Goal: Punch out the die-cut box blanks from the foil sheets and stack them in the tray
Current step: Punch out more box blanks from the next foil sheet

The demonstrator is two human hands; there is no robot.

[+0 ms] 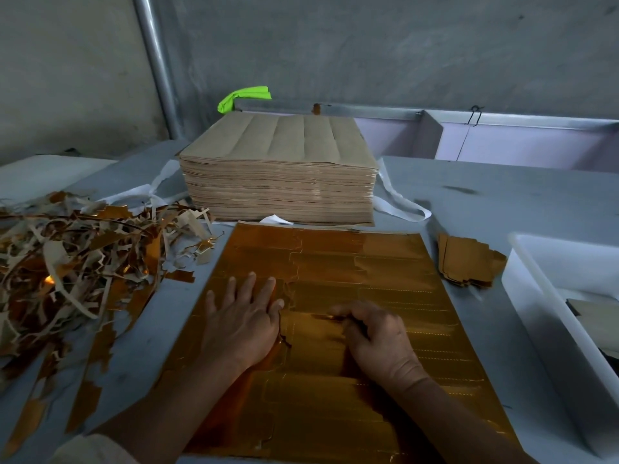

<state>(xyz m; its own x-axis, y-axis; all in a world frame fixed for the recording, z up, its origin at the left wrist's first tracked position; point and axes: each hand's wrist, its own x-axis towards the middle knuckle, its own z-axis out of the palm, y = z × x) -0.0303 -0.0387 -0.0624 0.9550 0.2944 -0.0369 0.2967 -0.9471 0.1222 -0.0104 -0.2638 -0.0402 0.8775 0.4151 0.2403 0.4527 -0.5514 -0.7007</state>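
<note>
Head view: my left grip [241,318] lies flat, fingers spread, pinning the foil sheet [385,262] to the table [469,195]. My right grip [375,333] curls, seemingly pinching a blank [318,333] mid-sheet. I'd peel slowly, pressing close beside the cut.

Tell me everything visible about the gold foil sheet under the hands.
The gold foil sheet is a large, shiny orange-gold rectangle lying flat on the grey table. Die-cut outlines and dashed perforations of box blanks cover it. The left hand presses flat on it, and the right hand pinches a cut edge near its middle.
</note>
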